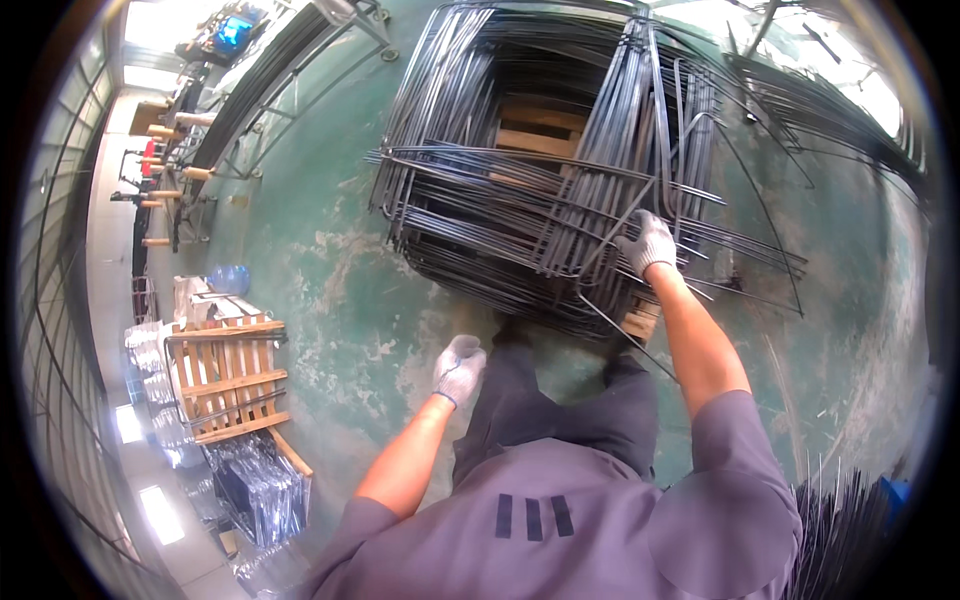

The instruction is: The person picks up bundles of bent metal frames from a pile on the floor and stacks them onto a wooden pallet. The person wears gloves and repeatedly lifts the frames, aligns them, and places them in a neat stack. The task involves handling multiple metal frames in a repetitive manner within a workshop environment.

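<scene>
Dk grey w/ silvery glints on wire frames (597,150); off-white on L glove (460,367) + R glove (652,243); mauve-grey w/ 3 blk stripes on shirt (610,530); prob. blk on trousers (525,410) (shadowy); green w/ pale mottling on floor (330,300).

The floor (325,300) is green, scuffed through to pale patches and streaks. Along the left runs a tall gridded wall (65,250), though the lens bends it so much that it may be mesh or panes; beside it lies a pale strip (190,568) with bright white rectangles of light (160,512). At upper left stand a wheeled metal stand (352,18) and a lit blue screen (234,32). A slatted pallet (235,382) and a blue jug (230,280) sit below them. Strong white light (868,85) glares at upper right
</scene>
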Demonstrator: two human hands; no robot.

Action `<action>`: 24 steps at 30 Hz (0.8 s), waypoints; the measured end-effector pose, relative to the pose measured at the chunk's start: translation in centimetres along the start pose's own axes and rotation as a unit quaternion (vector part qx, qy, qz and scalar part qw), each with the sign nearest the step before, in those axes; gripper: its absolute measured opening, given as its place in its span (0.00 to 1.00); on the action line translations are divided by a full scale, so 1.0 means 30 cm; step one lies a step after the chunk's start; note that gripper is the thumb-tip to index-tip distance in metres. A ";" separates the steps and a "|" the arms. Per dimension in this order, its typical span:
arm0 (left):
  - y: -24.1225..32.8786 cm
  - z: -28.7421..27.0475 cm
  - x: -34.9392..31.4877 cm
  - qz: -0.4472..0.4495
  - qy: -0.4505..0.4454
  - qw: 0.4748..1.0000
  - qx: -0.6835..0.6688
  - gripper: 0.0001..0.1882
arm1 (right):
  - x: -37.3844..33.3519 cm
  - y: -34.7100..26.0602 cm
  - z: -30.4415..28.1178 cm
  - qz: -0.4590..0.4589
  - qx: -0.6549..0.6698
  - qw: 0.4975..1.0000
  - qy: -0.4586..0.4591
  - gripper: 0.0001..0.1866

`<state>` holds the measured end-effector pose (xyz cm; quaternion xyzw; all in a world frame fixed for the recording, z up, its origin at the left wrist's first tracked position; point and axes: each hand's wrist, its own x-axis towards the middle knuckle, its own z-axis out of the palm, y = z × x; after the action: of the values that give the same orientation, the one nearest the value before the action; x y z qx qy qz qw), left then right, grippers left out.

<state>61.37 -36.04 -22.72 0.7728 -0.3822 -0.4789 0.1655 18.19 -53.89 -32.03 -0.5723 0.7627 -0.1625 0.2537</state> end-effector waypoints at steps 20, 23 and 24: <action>0.114 -0.625 1.260 -0.048 -0.013 0.945 -0.323 0.22 | 0.783 -1.019 0.928 -0.140 -0.134 0.975 -0.106 0.31; 0.017 -0.621 1.365 0.085 -0.124 0.946 -0.286 0.24 | 0.774 -0.961 0.917 -0.150 -0.085 0.974 -0.149 0.17; -0.061 -0.653 1.402 0.102 -0.194 0.911 -0.349 0.26 | 0.734 -0.979 0.889 -0.162 -0.092 0.970 -0.158 0.14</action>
<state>89.64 -68.51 -40.13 0.5143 -0.2920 -0.7030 0.3949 51.94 -82.39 -42.46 -0.7276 0.6215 -0.0378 0.2878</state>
